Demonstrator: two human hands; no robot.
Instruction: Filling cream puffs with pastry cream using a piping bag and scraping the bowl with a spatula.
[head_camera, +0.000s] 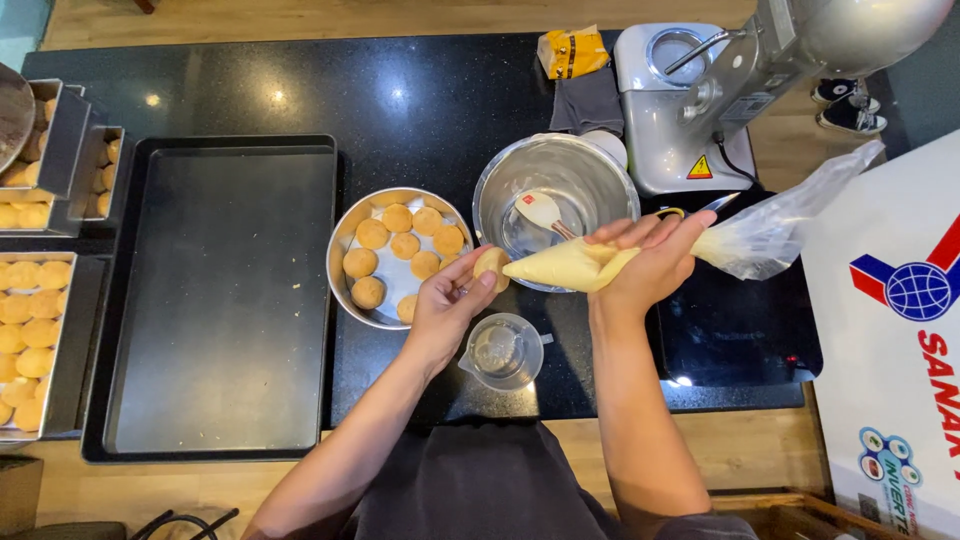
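My left hand (447, 303) holds a small round golden puff (490, 265) just right of a round metal pan (349, 228) with several more puffs on white paper. My right hand (648, 262) grips a clear piping bag (760, 235) filled with pale yellow cream (565, 266). The bag's tip points left and touches the puff. Both hands hover over the black counter, in front of a steel mixing bowl (600, 170) that holds a white spatula (541, 211).
A large dark baking tray (220, 300) lies to the left, with trays of puffs (30, 330) beyond it at the left edge. A small glass measuring cup (503, 351) sits near me. A stand mixer (700, 90) and a white box (890, 330) stand on the right.
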